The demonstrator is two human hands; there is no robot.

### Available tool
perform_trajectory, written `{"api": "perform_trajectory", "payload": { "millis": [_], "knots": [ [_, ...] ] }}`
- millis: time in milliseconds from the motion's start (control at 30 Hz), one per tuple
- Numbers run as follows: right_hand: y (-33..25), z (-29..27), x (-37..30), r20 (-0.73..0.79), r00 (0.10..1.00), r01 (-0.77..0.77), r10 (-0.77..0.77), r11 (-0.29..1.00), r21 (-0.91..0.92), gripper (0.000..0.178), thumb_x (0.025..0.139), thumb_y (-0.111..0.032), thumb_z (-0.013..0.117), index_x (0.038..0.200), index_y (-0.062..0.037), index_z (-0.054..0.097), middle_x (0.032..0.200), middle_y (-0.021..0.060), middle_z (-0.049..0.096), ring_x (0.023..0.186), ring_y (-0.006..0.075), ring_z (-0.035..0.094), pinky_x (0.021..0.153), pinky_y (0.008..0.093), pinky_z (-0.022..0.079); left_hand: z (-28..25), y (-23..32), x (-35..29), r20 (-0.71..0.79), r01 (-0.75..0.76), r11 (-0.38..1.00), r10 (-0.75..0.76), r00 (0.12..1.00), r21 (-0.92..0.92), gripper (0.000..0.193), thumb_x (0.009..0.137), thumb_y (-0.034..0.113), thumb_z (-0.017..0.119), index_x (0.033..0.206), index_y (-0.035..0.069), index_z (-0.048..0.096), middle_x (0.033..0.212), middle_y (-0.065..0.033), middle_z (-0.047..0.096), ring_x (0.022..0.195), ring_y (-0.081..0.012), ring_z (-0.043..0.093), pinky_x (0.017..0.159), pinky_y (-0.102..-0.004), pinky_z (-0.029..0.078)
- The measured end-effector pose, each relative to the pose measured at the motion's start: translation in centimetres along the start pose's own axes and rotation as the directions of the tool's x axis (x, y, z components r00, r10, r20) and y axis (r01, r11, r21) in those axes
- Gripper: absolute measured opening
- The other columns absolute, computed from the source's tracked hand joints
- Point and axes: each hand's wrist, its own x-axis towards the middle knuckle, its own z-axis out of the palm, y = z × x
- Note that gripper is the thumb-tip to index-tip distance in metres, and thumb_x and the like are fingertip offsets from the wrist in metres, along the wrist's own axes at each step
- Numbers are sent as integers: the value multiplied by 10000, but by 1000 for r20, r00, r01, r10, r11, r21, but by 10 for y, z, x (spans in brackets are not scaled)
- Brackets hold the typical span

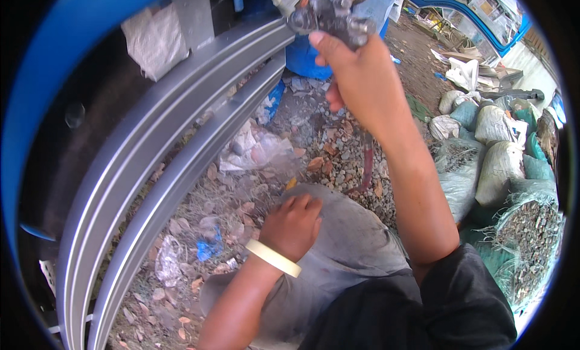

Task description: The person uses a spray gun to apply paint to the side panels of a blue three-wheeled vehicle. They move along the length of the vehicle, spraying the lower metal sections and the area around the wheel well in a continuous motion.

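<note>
My right hand [353, 72] is raised at the top, wrapped round a dark, paint-stained spray gun [329, 18]. A reddish hose [367, 163] hangs below that hand. The gun is close to the upper end of a curved, silver-grey bumper [136, 126], which has long ridges and an open slot along its length. My left hand [293, 226] rests on my knee [350, 229], holding nothing, its fingers loosely bent over the trousers. A cream ring like a roll of masking tape [273, 257] sits round my left wrist.
Blue vehicle bodywork [36, 66] borders the left, with silver-coated masking sheet [158, 39] above the bumper. Filled sacks [498, 160] are piled at the right. Gravel, dry leaves and crumpled plastic [257, 149] cover the ground. A blue frame covered with newspaper [492, 15] stands at the upper right.
</note>
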Motion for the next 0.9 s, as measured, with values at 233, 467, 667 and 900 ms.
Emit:
{"api": "perform_trajectory", "payload": {
  "millis": [233,467,667,900],
  "knots": [
    [-34,14,-10,-48,998,-35,33,999,-39,375,1027,-325,676,1144,15,571,895,99,651,526,170,616,458,316,526,15,-1,-6,-14,-73,996,72,997,-50,344,888,165,733,1208,66,655,1116,-101,668,1057,-305,675,879,-441,580],
    [-35,26,-6,44,999,6,-6,1000,11,349,1047,-293,649,1175,7,524,849,73,589,504,147,570,435,309,512,25,-5,-16,-2,-89,996,89,996,12,359,886,182,747,1216,79,652,1109,-89,667,1055,-288,677,857,-439,575],
    [-30,24,-3,-11,1000,23,-24,998,-64,385,1054,-293,647,1243,10,503,870,87,597,530,143,565,465,305,529,25,-4,-15,35,-96,995,95,995,17,362,886,189,750,1218,86,648,1086,-82,661,1047,-287,677,838,-443,571],
    [-22,22,-5,-42,999,1,-8,984,-180,401,1040,-329,663,1258,-10,557,930,113,664,524,139,582,462,294,527,26,-7,-17,67,-81,996,79,995,25,358,889,196,750,1212,85,641,1096,-87,664,1043,-293,679,838,-453,570]
  ]
}}
